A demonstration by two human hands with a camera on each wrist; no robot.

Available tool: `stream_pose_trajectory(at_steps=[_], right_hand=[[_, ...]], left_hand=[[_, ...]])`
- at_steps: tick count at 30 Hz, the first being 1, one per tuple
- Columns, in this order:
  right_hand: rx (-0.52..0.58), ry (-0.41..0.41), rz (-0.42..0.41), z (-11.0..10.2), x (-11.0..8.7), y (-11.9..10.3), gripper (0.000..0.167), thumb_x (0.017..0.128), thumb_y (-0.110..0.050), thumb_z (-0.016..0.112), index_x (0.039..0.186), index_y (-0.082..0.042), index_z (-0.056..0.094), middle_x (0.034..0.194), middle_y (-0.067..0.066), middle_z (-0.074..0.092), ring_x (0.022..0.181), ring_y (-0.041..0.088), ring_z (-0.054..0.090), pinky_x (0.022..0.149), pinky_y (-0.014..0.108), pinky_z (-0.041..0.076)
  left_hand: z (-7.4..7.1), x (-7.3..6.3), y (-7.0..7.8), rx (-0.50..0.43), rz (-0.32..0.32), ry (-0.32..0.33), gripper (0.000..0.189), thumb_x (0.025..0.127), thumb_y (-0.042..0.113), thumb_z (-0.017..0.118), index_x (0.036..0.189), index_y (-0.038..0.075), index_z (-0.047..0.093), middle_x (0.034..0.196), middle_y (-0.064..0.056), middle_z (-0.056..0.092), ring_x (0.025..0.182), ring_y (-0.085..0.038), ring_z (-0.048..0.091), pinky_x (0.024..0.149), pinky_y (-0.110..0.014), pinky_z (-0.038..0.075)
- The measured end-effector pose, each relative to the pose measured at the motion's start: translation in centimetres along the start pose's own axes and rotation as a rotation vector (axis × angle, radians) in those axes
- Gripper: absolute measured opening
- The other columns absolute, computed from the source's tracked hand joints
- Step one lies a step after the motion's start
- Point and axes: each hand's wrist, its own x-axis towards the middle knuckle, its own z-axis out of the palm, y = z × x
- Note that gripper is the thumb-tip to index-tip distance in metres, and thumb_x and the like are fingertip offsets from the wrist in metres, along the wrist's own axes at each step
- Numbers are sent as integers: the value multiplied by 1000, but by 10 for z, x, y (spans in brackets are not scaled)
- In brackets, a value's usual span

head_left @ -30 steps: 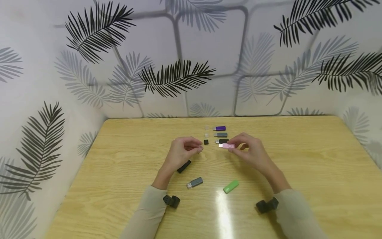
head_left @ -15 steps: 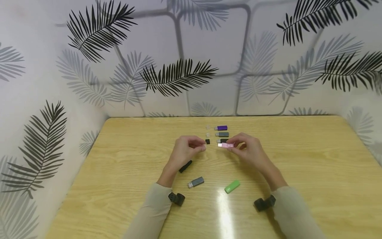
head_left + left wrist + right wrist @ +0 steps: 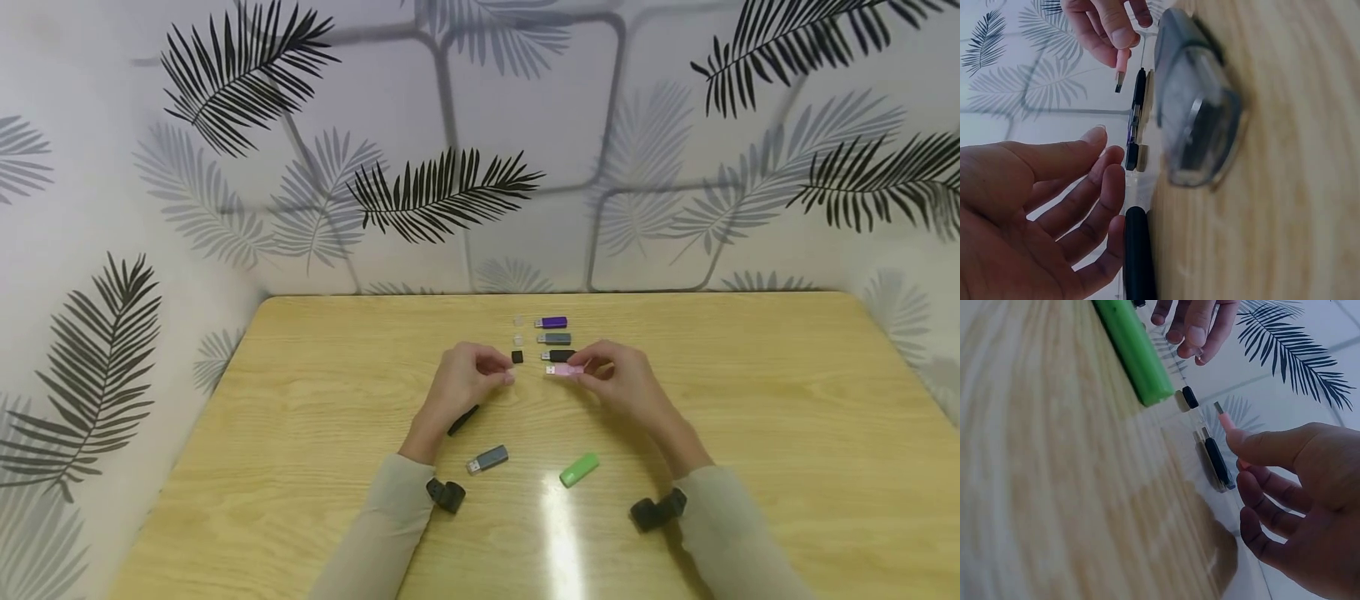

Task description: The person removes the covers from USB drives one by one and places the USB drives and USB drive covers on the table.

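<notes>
In the head view my right hand pinches a pink USB stick between thumb and fingers, its metal plug pointing left. It is right beside a black USB stick on the table. My left hand pinches a tiny clear piece, like a cap, between thumb and forefinger; it shows as a clear cap in the right wrist view. Close to those fingertips lies a black cap. The pink stick also shows in the left wrist view, apart from my left hand.
Behind lie a grey USB stick, a purple USB stick and two clear caps. Nearer me are a capped grey stick, a green stick and a black stick partly behind my left wrist. A patterned wall bounds the wooden table.
The pink USB stick has shifted slightly left and nearer me in my right hand. My left hand has moved a little right, still pinching the tiny clear piece.
</notes>
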Motion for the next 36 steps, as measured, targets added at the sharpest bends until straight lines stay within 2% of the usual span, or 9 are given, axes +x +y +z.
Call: stream_pose_trajectory(at_steps=[11, 21, 28, 36], right_hand=[[-46, 0, 15, 4, -2, 3, 15, 88, -2, 80, 103, -4, 77, 99, 8, 72, 89, 23, 65, 82, 39, 58], [-63, 6, 13, 5, -3, 4, 16, 88, -4, 81, 103, -3, 77, 97, 9, 72, 86, 21, 65, 77, 30, 55], [-57, -22, 64, 7, -2, 1, 16, 89, -4, 80, 105, -2, 76, 101, 11, 73, 87, 21, 66, 78, 32, 56], [-64, -5, 46, 7, 0, 2, 16, 89, -4, 80, 105, -1, 76, 99, 11, 72, 86, 22, 65, 76, 32, 54]], left_hand=[[6, 9, 4, 123, -46, -49, 4, 92, 14, 79, 95, 10, 79, 85, 2, 72, 77, -13, 64, 72, -31, 53], [13, 14, 10, 224, -57, -52, 5, 90, 14, 82, 92, 12, 80, 80, 3, 68, 72, -13, 60, 64, -29, 49], [16, 15, 12, 249, -78, -47, 6, 88, 13, 84, 90, 11, 79, 76, 4, 66, 68, -13, 59, 60, -27, 47], [17, 15, 12, 260, -97, -34, 5, 89, 15, 82, 91, 11, 79, 78, 3, 66, 69, -13, 59, 61, -27, 47]])
